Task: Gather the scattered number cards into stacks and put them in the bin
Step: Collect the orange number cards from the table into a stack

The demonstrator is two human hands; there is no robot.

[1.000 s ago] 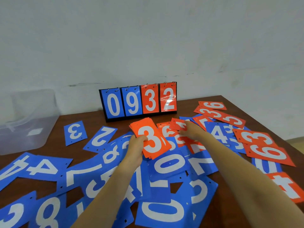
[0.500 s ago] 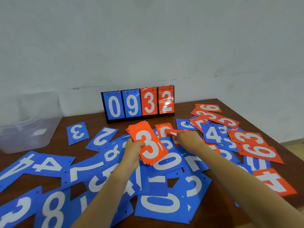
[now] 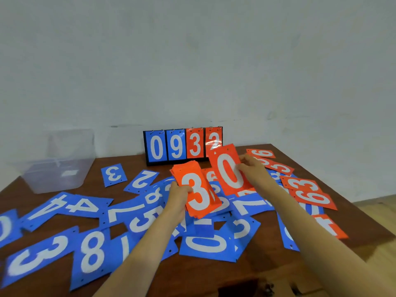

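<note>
Stacking: gripping a pile of orange rectangular number cards (image 3: 198,198), 3 on top, in the left hand (image 3: 179,195) at mid-table, pinching a raised orange 0 card (image 3: 228,168) in the right hand (image 3: 252,169) just beside it, likely needing squaring onto that pile, well apart from the clear plastic bin (image 3: 60,166) at far left.

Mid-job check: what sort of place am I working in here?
Likely a plain indoor room, perhaps a school or sports storeroom; I cannot tell which. Clues: a bare whitewashed wall behind a brown wooden table, a flip scoreboard reading 0932, and a clear plastic bin.
</note>
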